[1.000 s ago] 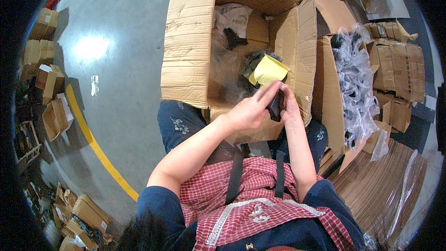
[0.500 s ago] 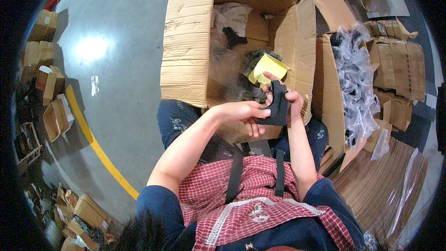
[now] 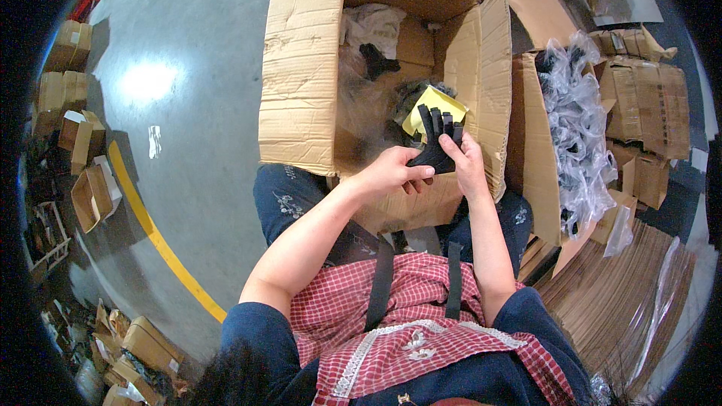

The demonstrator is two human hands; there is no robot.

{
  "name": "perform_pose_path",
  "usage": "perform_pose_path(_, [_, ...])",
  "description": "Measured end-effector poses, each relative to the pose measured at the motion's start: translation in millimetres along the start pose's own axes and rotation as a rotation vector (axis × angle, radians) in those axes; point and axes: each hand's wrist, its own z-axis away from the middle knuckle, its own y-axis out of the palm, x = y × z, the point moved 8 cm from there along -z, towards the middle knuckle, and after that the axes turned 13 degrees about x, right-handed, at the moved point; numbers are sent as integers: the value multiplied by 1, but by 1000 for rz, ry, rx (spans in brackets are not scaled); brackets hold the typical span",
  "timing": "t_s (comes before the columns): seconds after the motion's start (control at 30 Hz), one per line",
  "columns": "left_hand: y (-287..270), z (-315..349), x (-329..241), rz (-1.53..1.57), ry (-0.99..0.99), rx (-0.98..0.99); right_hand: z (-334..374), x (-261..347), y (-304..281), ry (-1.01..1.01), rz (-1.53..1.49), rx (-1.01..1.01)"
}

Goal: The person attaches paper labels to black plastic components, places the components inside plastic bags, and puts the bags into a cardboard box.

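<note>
A black glove (image 3: 433, 155) is spread above the near part of an open cardboard box (image 3: 301, 75), its fingers pointing away from me. My left hand (image 3: 392, 171) is closed on the glove's left lower edge, thumb on top. My right hand (image 3: 467, 165) grips its right side, with the thumb lying across the front. Just beyond the glove's fingers a yellow piece of sheet material (image 3: 430, 98) rests on dark items and clear plastic in the box. Deeper inside lie a pale plastic bag (image 3: 376, 26) and another black item (image 3: 377, 62).
To the right stands a carton filled with clear plastic bags (image 3: 575, 128) of dark items. Flattened cardboard (image 3: 602, 278) is stacked nearer me, with more boxes (image 3: 647, 105) behind. On the left, a yellow line (image 3: 154, 233) crosses the grey floor, and small boxes (image 3: 94, 195) line the far edge.
The black glove has turned upright, so its separate fingers now show. My right thumb has come across its front, and my right index finger no longer stretches over the yellow sheet.
</note>
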Motion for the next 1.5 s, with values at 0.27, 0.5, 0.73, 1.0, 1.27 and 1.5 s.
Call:
perform_pose_path(0.27, [2,-1,8,228,-27,20,1,-12,0,-26,-270,-71])
perform_pose_path(0.5, [-3,0,3,268,59,-125,-11,-24,-8,-10,-393,-131])
perform_pose_path(0.73, [-39,20,-5,-111,-41,-534,-71,-13,-50,-181,313,-375])
perform_pose_path(1.0, [-73,35,-1,189,75,-748,-137,-85,-130,405,1202,-348])
perform_pose_path(1.27, [-81,34,0,167,194,-819,-117,-123,-131,415,1240,-120])
perform_pose_path(1.5, [-77,49,-17,109,337,-897,-103,-94,-118,248,1151,-302])
